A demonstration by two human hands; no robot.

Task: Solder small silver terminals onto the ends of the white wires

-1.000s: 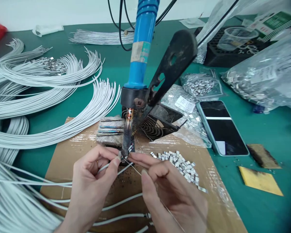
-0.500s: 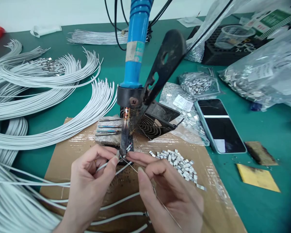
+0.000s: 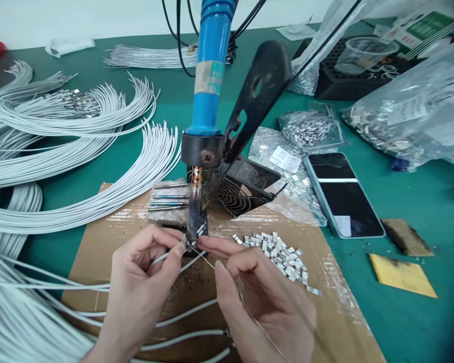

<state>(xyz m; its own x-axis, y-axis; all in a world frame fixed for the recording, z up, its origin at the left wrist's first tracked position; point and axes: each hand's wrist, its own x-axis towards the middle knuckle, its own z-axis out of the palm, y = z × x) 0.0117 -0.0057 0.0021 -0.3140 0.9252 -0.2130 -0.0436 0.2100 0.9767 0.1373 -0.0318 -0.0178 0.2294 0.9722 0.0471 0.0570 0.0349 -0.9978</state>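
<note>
The left hand point(image 3: 144, 282) pinches a white wire point(image 3: 166, 258) between thumb and forefinger, its grip closed on the wire just short of the bared end; the right hand point(image 3: 265, 297) has its grip closed on a thin strand of solder point(image 3: 227, 282), which runs from the fingertips back past the palm toward 5 o'clock; both ends meet at the iron tip point(image 3: 192, 234), at 12 o'clock from the hands, where the blue iron point(image 3: 211, 75) stands clamped upright in a black stand point(image 3: 257, 101) on the cardboard point(image 3: 336, 312); the joint sits right under that tip, on the cardboard near the middle of the table point(image 3: 419, 312); to do this well, I judge, the wire end should stay pressed steady against the tip, the solder fed in small touches only, and the fingertips kept back from the hot metal; a heap of small metal terminals point(image 3: 283, 254) lies at 3 o'clock of the tip, a phone point(image 3: 342, 194) at 2 o'clock, and bundles of white wires point(image 3: 79, 151) fan out at 9 to 10 o'clock; whether a terminal already sits on the wire end cannot be told, since the fingertips and the tip crowd over it; the iron's top and its cords are cut off at the upper edge, and the wrists run out at the bottom.
</note>
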